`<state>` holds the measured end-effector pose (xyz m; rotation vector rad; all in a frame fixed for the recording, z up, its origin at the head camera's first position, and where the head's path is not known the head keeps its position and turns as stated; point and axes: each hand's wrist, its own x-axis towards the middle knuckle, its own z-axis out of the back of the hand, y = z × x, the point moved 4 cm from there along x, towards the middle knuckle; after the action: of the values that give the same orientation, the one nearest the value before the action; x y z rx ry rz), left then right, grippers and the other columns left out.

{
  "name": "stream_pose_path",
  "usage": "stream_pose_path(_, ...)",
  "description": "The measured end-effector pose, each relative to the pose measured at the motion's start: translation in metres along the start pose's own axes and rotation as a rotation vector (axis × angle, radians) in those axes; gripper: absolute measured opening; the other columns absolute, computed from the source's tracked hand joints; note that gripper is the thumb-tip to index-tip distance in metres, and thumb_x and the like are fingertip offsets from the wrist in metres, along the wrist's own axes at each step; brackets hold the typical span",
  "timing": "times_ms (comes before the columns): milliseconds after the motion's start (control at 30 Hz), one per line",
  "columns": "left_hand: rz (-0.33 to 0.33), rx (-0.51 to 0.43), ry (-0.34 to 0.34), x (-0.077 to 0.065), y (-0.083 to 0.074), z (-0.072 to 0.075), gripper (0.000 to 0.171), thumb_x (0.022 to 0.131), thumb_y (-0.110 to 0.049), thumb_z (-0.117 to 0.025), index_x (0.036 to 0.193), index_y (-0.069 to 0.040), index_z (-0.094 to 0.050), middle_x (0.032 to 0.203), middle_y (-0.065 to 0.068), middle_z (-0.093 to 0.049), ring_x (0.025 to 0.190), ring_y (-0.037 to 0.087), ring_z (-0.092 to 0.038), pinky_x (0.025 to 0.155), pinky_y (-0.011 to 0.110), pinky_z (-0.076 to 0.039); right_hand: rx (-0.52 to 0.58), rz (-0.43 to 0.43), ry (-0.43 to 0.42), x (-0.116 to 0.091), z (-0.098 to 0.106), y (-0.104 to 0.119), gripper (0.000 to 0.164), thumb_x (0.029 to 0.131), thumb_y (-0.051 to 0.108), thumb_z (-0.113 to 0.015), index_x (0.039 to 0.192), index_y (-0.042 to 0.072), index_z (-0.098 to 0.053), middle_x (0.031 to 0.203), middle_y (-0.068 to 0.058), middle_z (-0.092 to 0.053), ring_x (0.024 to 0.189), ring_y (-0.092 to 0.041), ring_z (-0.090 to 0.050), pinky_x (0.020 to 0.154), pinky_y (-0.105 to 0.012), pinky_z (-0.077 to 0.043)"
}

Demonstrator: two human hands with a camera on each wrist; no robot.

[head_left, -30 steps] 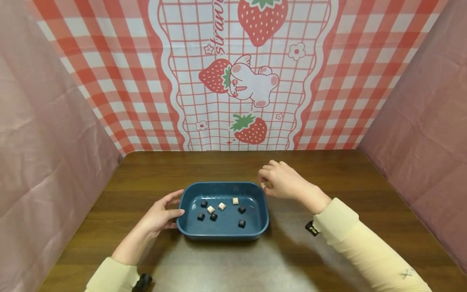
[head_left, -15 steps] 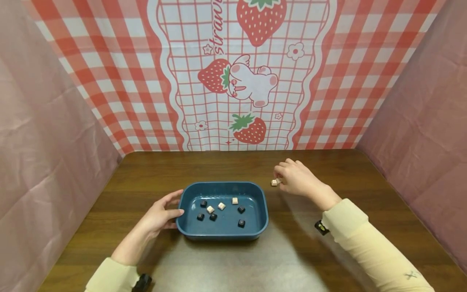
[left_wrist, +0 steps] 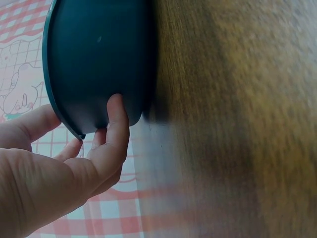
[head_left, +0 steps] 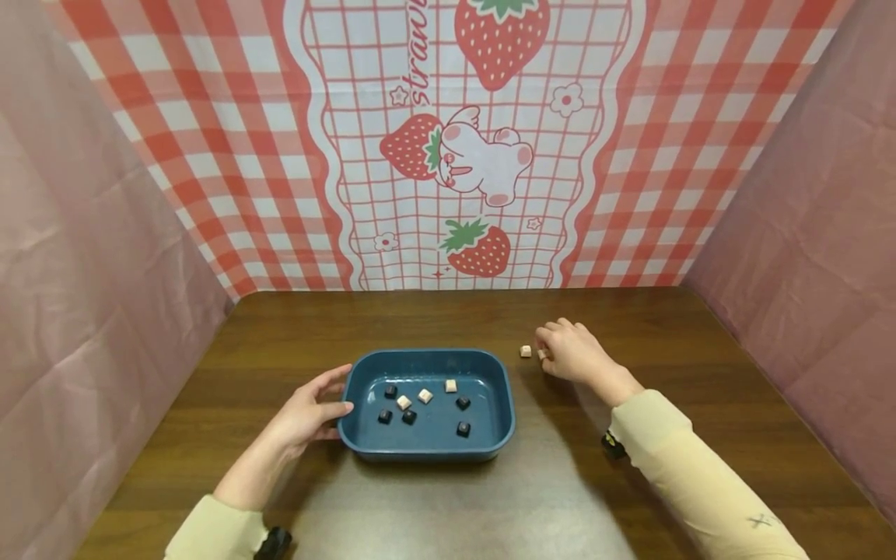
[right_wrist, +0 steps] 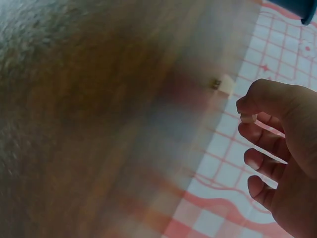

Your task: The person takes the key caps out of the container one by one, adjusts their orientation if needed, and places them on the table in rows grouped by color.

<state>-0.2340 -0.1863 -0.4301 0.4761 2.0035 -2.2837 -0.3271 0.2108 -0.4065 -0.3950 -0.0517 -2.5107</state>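
Observation:
A blue rectangular tray (head_left: pixel 427 451) stands on the table with 3 white and several black keycaps inside, among them a white keycap (head_left: pixel 451 386) and a black keycap (head_left: pixel 463 428). My left hand (head_left: pixel 306 414) grips the tray's left end, thumb at the rim and fingers against the outer wall, which the left wrist view also shows. Right of the tray, one white keycap (head_left: pixel 525 351) lies on the table. Just beside it, my right hand (head_left: pixel 575 356) pinches another white keycap (right_wrist: pixel 248 118) between thumb and index finger, close over the tabletop.
The brown wooden table (head_left: pixel 448 513) backs onto a red-and-white checked strawberry cloth (head_left: pixel 238 155). Pink curtains (head_left: pixel 805 218) hang along both sides. Dark wrist gear (head_left: pixel 273 542) sits at the left cuff.
My right hand has moved right, away from the tray's edge. One white keycap is now on the table, with another still in the fingers. My left hand stays on the tray.

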Motion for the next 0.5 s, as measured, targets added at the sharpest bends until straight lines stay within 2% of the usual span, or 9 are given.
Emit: stream_pose_path(500,0.008,-0.006,0.003,0.001,0.0,0.001,0.061,0.09,0.001,-0.056,0.145,-0.013,-0.035,0.137,0.025,-0.04,0.097,0.032,-0.06,0.075,0.047,-0.055,0.028,-0.108,0.042,0.001,-0.025,-0.017,0.012,0.073,0.01,-0.066,0.074,0.013,-0.055,0.073,0.001,-0.053,0.071,-0.023,-0.047,0.057,-0.036,-0.037)
